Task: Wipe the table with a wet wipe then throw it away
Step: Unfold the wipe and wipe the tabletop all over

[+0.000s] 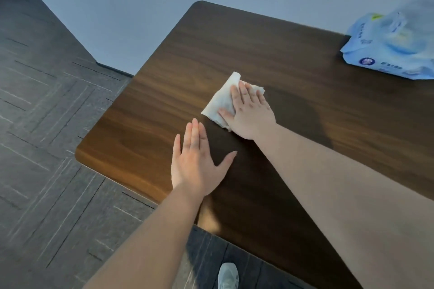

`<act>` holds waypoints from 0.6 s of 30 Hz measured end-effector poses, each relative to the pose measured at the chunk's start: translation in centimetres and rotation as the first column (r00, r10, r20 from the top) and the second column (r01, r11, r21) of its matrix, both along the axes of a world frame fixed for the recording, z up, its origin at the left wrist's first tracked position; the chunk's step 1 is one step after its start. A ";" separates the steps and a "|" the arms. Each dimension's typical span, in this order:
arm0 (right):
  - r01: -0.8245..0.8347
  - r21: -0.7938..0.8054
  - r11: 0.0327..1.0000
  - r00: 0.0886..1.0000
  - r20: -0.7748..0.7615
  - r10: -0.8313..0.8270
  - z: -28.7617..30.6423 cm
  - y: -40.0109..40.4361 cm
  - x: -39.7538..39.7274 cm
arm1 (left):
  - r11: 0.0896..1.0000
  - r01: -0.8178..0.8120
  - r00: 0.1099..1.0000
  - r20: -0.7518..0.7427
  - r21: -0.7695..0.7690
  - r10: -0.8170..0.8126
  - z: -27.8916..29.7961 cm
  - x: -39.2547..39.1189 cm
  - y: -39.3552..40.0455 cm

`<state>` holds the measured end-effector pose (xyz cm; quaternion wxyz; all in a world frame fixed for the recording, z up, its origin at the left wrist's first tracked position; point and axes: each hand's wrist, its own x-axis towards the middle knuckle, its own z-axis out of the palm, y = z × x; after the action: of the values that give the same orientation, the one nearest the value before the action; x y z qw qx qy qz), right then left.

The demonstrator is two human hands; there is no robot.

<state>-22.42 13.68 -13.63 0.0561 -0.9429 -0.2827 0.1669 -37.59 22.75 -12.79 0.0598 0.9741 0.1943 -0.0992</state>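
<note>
A white wet wipe [223, 98] lies spread on the dark wooden table [293, 58], near its middle. My right hand [250, 112] presses flat on the wipe, fingers covering its right part and the thumb on its lower edge. My left hand [196, 159] rests flat on the table just below and left of the wipe, palm down, fingers together and thumb spread, holding nothing. It does not touch the wipe.
A blue pack of wet wipes [392, 47] lies at the table's far right edge. A grey wall stands behind the table. Dark patterned carpet [47, 124] lies to the left and below. My shoe [227, 275] shows by the table's near edge.
</note>
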 end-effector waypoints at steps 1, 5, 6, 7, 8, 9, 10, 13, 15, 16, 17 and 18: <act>0.040 -0.013 0.999 0.999 -0.002 -0.040 0.0 -2.1 -0.3 | 1.000 0.005 1.000 0.001 0.017 -0.005 0.1 -0.1 -0.1; 0.240 -0.073 0.968 0.970 -0.008 -0.241 0.4 -11.1 -1.8 | 0.993 0.088 0.996 -0.040 0.076 -0.085 0.8 0.0 -1.0; 0.287 -0.086 0.954 0.958 -0.002 -0.288 0.4 -13.4 -2.3 | 0.990 0.111 0.994 -0.030 0.085 -0.108 1.0 0.0 -1.6; 0.331 -0.099 0.938 0.943 0.004 -0.333 0.5 -15.7 -2.8 | 0.987 0.133 0.991 -0.020 0.093 -0.132 1.3 0.1 -2.4; 0.374 -0.112 0.921 0.927 0.012 -0.375 0.5 -18.0 -3.3 | 0.983 0.160 0.987 -0.015 0.094 -0.159 1.5 0.4 -3.5; 0.414 -0.122 0.902 0.910 0.020 -0.415 0.6 -20.3 -3.7 | 0.977 0.196 0.981 -0.014 0.086 -0.196 1.7 0.8 -4.8; 0.453 -0.126 0.882 0.891 0.025 -0.454 0.7 -22.6 -4.1 | 0.967 0.246 0.969 -0.013 0.067 -0.246 1.8 1.3 -6.4; 0.562 -0.117 0.819 0.826 0.035 -0.562 0.8 -29.7 -5.6 | 0.896 0.443 0.897 0.003 0.005 -0.443 1.9 2.9 -12.7; 0.626 -0.120 0.770 0.779 0.061 -0.624 0.7 -34.1 -6.5 | 0.839 0.544 0.839 0.007 -0.010 -0.544 1.7 3.6 -17.4; 0.653 -0.127 0.746 0.757 0.073 -0.650 0.7 -36.2 -7.0 | 0.815 0.580 0.815 0.013 -0.018 -0.580 1.6 3.9 -19.8; 0.678 -0.137 0.722 0.734 0.079 -0.675 0.7 -38.1 -7.4 | 0.792 0.610 0.792 0.019 -0.029 -0.610 1.4 4.3 -22.0; 0.701 -0.149 0.697 0.711 0.080 -0.699 0.7 -40.0 -7.8 | 0.770 0.637 0.771 0.027 -0.041 -0.637 1.3 4.7 -24.2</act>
<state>-30.20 -26.35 -12.92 0.0333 -0.9821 0.1114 0.1483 -32.93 -1.45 -11.49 0.0468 0.9812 -0.1497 -0.1125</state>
